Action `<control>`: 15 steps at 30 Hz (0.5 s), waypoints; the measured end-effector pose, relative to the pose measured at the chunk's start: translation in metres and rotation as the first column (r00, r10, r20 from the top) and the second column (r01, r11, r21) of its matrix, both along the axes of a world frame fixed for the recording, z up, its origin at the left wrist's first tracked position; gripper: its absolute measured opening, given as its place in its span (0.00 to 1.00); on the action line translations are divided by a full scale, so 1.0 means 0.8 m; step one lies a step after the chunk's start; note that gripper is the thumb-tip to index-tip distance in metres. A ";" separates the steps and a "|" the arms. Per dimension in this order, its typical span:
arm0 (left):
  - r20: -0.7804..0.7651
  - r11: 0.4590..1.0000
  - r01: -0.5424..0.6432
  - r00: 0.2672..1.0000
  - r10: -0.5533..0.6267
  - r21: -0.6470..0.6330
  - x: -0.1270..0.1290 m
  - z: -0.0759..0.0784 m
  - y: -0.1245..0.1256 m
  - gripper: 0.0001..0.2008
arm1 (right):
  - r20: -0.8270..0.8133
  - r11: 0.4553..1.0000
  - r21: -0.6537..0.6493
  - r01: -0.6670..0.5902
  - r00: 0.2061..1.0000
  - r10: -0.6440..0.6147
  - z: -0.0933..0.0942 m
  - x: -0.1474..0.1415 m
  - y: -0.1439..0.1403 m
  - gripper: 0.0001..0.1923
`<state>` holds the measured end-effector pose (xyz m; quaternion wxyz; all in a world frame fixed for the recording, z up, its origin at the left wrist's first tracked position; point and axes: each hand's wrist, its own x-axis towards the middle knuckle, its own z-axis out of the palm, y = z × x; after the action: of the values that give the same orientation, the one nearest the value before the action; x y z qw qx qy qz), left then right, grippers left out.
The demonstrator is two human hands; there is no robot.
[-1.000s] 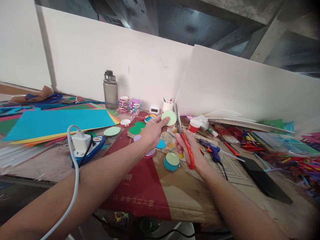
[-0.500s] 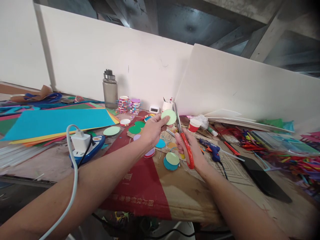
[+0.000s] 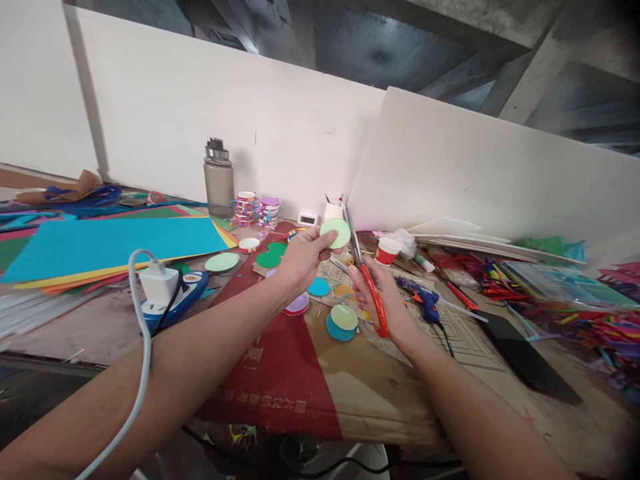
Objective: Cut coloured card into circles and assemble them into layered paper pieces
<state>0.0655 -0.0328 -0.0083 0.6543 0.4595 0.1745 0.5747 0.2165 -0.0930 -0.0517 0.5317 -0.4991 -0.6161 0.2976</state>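
Observation:
Between the thumb and fingers of my left hand [image 3: 306,257] is a light green paper circle [image 3: 336,233], held up above the table. My right hand [image 3: 380,290] grips a pair of scissors [image 3: 373,293] by the red handles, with the blades pointing up and away. The blades stand just right of the circle's edge; whether they touch it I cannot tell. Below my hands lie a pale green disc [image 3: 345,317] on top of a blue disc [image 3: 340,330], a blue circle [image 3: 319,287] and a lilac disc [image 3: 296,303]. Green circles [image 3: 271,255] lie left of my left hand.
At the left are coloured paper sheets [image 3: 115,243], a blue power strip [image 3: 187,293] with a white cable, and a bottle [image 3: 219,180]. Small decorated stacks [image 3: 246,209] stand by the wall. Rightward are a paper cup [image 3: 387,251], a blue glue gun [image 3: 425,300] and a black phone-like slab [image 3: 525,357].
Both hands keep their hold on the circle and scissors. The circle has shifted very slightly left, and the whole view has moved a little.

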 end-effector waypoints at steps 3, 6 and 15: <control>-0.007 1.000 -0.003 1.000 0.003 0.000 -0.002 0.001 0.001 0.15 | 0.012 1.000 -0.019 0.024 1.000 -0.023 0.003 -0.001 -0.004 0.19; -0.025 1.000 -0.002 1.000 0.002 0.011 -0.004 0.003 0.002 0.14 | 0.053 1.000 -0.007 0.016 0.998 -0.015 0.007 -0.001 -0.010 0.17; -0.075 1.000 0.013 0.997 -0.011 0.024 -0.009 0.011 0.003 0.14 | 0.087 0.999 0.025 -0.026 0.996 0.024 0.011 -0.001 -0.014 0.16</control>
<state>0.0583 -0.0301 0.0005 0.6452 0.4898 0.1891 0.5550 0.2154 -0.1042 -0.0425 0.5072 -0.4967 -0.6488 0.2742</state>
